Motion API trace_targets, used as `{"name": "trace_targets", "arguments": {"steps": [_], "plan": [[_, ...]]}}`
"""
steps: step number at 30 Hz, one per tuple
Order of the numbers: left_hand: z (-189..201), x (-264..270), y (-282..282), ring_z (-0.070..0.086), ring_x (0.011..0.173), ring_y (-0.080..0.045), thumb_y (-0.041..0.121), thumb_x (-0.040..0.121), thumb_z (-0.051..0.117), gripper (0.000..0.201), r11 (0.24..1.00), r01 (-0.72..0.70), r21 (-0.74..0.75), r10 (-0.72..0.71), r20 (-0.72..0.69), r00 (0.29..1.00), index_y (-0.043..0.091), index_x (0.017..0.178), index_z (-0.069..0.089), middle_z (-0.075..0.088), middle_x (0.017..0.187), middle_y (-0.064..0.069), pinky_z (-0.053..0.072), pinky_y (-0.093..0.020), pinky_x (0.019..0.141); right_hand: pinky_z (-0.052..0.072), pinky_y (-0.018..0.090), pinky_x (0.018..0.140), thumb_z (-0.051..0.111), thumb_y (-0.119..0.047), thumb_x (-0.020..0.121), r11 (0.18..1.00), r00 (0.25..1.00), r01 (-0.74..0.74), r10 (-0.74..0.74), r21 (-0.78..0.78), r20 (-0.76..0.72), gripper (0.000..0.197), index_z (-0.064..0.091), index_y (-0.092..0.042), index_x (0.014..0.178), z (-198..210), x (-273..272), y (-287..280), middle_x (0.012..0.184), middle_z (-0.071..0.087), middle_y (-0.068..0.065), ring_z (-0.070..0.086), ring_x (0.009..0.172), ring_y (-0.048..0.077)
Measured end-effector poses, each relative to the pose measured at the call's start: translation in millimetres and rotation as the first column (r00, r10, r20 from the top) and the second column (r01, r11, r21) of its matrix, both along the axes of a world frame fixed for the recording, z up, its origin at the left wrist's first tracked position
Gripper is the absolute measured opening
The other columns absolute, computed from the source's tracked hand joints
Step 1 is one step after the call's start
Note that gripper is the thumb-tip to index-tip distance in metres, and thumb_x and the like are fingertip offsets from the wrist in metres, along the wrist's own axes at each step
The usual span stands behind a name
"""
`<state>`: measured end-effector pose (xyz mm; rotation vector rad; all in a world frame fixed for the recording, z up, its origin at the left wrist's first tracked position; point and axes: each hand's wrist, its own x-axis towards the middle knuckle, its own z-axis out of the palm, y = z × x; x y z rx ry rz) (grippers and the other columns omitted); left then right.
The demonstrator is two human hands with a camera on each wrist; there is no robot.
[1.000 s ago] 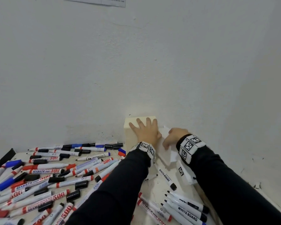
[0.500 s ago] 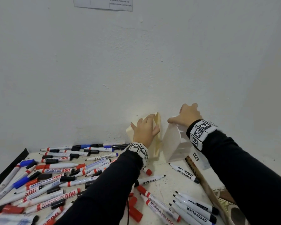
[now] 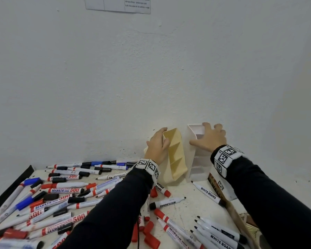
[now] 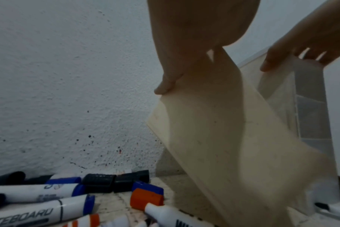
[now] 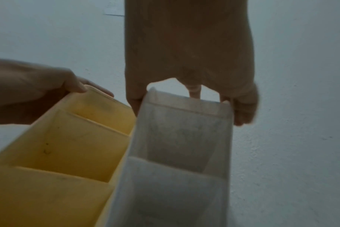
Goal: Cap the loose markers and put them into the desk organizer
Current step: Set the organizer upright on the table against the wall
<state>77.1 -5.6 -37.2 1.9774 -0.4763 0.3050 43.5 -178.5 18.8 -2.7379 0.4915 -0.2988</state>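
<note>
Left hand [image 3: 157, 147] gripped yellow organizer [image 3: 176, 155], right hand [image 3: 209, 139] gripped white organizer [image 3: 196, 164] (lower centre): stood upright, openings reachable for markers [image 3: 65, 190].

A white textured wall [image 3: 115, 78] fills the background; a printed paper sheet [image 3: 118, 5] hangs at twelve o'clock; a brown printed strip [image 3: 216, 186] lies at four o'clock.

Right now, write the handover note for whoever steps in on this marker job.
Left hand grips the yellow organizer, tilted against the wall. Right hand grips the top of the white organizer, upright beside it. Both organizers show empty compartments. Markers and loose caps lie scattered on the table. Nothing is stored yet; capping and loading all remain.
</note>
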Motion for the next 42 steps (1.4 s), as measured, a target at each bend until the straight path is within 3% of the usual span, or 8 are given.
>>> {"name": "trace_targets", "arguments": {"steps": [2,18,20,22,24,30,36,42], "plan": [[-1,-1,0,0.052,0.102,-0.019,0.014,0.097,0.035,0.041,0.999,-0.001,-0.049,-0.001,-0.033,0.999,0.009,0.137,0.039,0.056,0.097,-0.002,0.036,-0.041,0.103,0.036,0.047,0.098,0.068,-0.048,0.072,0.998,0.999,0.037,-0.036,0.05,-0.034,0.078,0.032,-0.026,0.138,-6,-1,0,0.138,0.024,0.015,0.033,0.124,0.037],[-9,13,-7,0.016,0.143,-0.027,0.013,0.092,0.05,0.082,0.993,-0.114,0.002,0.1,-0.494,0.864,0.009,0.148,-0.011,0.007,0.156,-0.013,0.019,-0.033,0.114,0.032,0.044,0.104,0.077,-0.021,0.07,0.871,0.946,-0.106,-0.06,0.479,0.318,0.108,0.002,-0.021,0.148,-39,-1,0,0.147,0.015,0.013,0.027,0.133,0.035],[-12,7,-8,0.034,0.133,-0.03,0.022,0.087,0.059,0.083,0.978,-0.131,0.164,0.205,-0.614,0.762,0.009,0.148,0.004,0.032,0.145,-0.015,0.031,-0.034,0.108,0.03,0.043,0.107,0.078,-0.017,0.07,0.841,0.942,-0.116,-0.076,0.529,0.327,0.115,-0.006,-0.022,0.149,-40,-2,-2,0.15,0.011,0.014,0.027,0.136,0.033],[-14,-1,-9,0.055,0.107,-0.025,0.02,0.088,0.056,0.022,0.953,-0.037,0.3,0.235,-0.659,0.715,0.013,0.109,0.051,0.057,0.102,-0.007,0.044,-0.031,0.095,0.029,0.041,0.108,0.078,-0.015,0.07,0.813,0.936,-0.107,-0.113,0.572,0.335,0.117,-0.008,-0.019,0.149,-40,-1,-2,0.152,0.012,0.015,0.026,0.137,0.032],[-18,0,-12,0.064,0.097,-0.027,0.01,0.089,0.048,0.016,0.936,-0.009,0.351,0.239,-0.616,0.751,0.01,0.073,0.048,0.057,0.079,-0.007,0.051,-0.031,0.084,0.029,0.039,0.108,0.082,-0.018,0.067,0.796,0.931,-0.084,-0.151,0.599,0.331,0.116,-0.001,-0.013,0.149,-41,3,-1,0.151,0.018,0.014,0.029,0.136,0.031],[-22,12,-9,0.059,0.105,-0.029,0.001,0.092,0.045,0.021,0.909,-0.194,0.37,0.344,-0.398,0.85,-0.005,0.107,0.057,0.06,0.114,-0.018,0.048,-0.028,0.08,0.034,0.048,0.107,0.086,-0.023,0.061,0.777,0.938,-0.049,-0.179,0.627,0.296,0.117,0.006,-0.015,0.146,-49,18,3,0.142,0.029,0.018,0.034,0.13,0.035],[-31,15,-4,0.048,0.067,-0.018,0.016,0.09,0.047,0.019,0.942,-0.223,0.252,0.308,-0.377,0.873,0.007,0.073,0.05,0.053,0.076,-0.006,0.042,-0.025,0.054,0.039,0.047,0.104,0.088,-0.027,0.057,0.759,0.922,-0.02,-0.238,0.651,0.305,0.114,0.015,-0.007,0.142,-60,31,4,0.138,0.039,0.017,0.041,0.126,0.033],[-32,7,0,0.052,0.074,-0.018,0.009,0.088,0.051,0.031,0.969,-0.208,0.136,0.247,-0.433,0.867,0.025,0.066,0.035,0.04,0.07,0.007,0.051,-0.034,0.071,0.037,0.049,0.104,0.083,-0.026,0.064,0.787,0.929,0.017,-0.241,0.617,0.281,0.107,0.013,-0.006,0.142,-61,38,7,0.14,0.033,0.018,0.034,0.128,0.037]]}}
